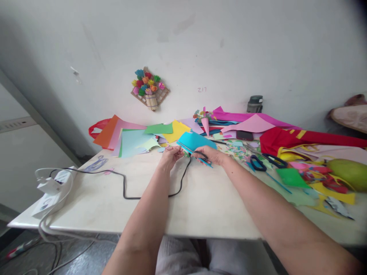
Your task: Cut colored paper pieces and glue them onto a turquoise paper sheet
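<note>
1 sheet of blue paper [196, 139] is showing over the bench [215, 206], just beyond the left hand [171, 155] and right hand [211, 154]. The right grip is clasping black-handled scissors [201, 153] at the paper's near edge; whether the left grip is pinching anything, I cannot tell. The paper is looking light, thin and easily creased, so its edges are seeming best for holding. A green sheet [158, 129] is lying behind, leftward.
</note>
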A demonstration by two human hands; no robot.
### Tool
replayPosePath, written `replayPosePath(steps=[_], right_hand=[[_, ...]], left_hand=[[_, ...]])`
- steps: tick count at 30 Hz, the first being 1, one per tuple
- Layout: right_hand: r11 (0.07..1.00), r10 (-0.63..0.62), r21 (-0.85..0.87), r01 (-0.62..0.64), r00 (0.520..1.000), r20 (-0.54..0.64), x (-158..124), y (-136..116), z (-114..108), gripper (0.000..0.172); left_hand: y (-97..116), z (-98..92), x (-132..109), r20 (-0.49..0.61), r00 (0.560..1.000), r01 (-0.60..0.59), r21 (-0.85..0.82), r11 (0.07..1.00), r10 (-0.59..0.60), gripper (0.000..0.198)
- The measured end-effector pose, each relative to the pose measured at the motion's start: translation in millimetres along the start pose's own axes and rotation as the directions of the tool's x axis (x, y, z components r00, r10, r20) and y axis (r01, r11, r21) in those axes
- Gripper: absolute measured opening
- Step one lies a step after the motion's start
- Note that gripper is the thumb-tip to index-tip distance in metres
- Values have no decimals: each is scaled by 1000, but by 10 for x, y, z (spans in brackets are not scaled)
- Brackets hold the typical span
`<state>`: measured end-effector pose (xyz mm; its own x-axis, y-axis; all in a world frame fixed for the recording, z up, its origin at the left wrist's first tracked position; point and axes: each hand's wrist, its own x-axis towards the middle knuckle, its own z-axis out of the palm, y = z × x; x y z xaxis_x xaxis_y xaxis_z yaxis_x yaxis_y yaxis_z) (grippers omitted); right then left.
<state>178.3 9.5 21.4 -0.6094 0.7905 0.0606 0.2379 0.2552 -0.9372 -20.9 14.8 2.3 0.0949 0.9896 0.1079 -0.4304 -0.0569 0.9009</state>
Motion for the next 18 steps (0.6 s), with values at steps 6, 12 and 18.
replayPosePath(steps=[6,12,18], right_hand=[[999,-6,-38,5,1000,-8,-4,-13,5,33],[999,10,-31,-11,1000,-12,14,3,10,31],[1000,-3,-19,3,1000,1,44,52,-2,30]], left_hand=[[12,-5,-4,6,1000,9,8,1000,-9,16],[15,9,-13,-23,999,34,18,999,-33,12],[21,30,-11,-77,997,33,15,999,-32,12]])
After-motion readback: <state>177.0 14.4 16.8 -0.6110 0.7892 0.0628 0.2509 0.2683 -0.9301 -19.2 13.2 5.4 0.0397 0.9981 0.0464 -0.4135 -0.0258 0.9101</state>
